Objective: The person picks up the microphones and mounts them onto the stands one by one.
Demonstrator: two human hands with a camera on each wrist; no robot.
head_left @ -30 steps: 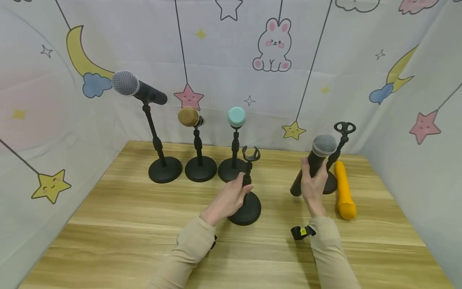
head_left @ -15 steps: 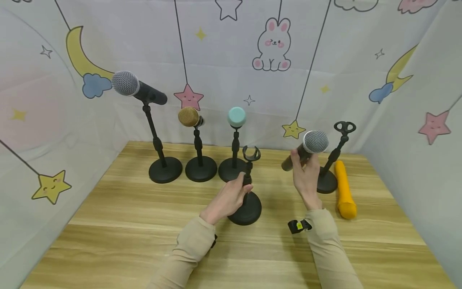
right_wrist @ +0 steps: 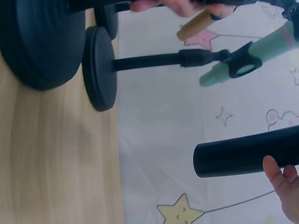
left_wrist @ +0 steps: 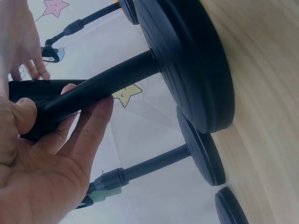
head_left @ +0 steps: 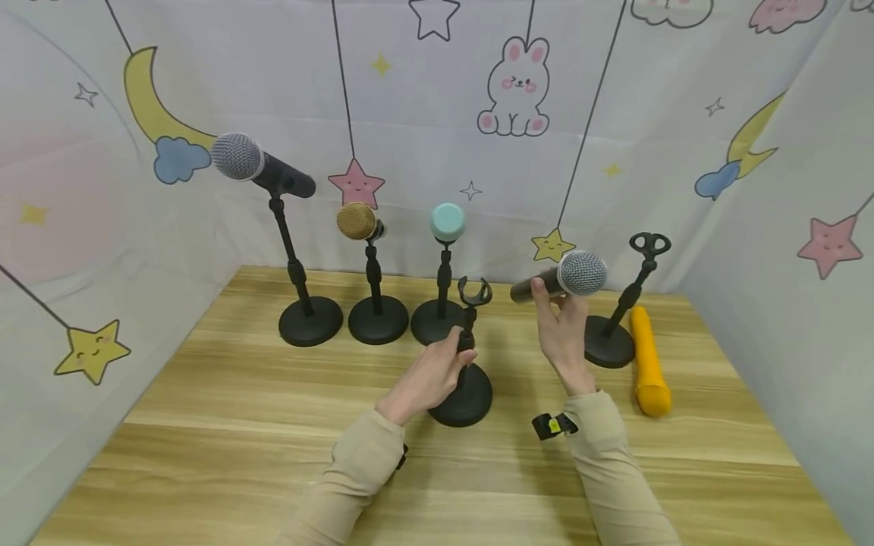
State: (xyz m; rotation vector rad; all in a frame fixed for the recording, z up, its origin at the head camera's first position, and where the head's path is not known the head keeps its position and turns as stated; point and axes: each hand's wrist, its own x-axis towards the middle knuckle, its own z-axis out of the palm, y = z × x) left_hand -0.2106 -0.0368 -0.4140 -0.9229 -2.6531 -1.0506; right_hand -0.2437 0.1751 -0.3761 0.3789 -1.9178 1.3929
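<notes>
My left hand [head_left: 423, 381] grips the pole of a short black microphone stand [head_left: 467, 400], whose round base sits on the table. Its open clip [head_left: 474, 293] faces up with nothing in it. In the left wrist view the thumb and fingers wrap the pole [left_wrist: 112, 77]. My right hand [head_left: 564, 337] holds a black microphone [head_left: 580, 273] with a silver mesh head, raised right of that clip. The microphone lies nearly level, its handle end pointing left toward the clip. In the right wrist view the dark handle [right_wrist: 233, 156] shows with fingertips against it.
Behind stand a tall stand with a black microphone [head_left: 237, 157], one with a gold microphone [head_left: 356, 221] and one with a mint microphone [head_left: 448, 221]. At right, another stand with a vacant clip [head_left: 649, 244] is beside an orange microphone [head_left: 651, 364] on the wooden table [head_left: 239, 455].
My right hand has moved left with the black microphone, turning it from steeply tilted to nearly level. The left hand keeps its grip on the stand, which stays in place.
</notes>
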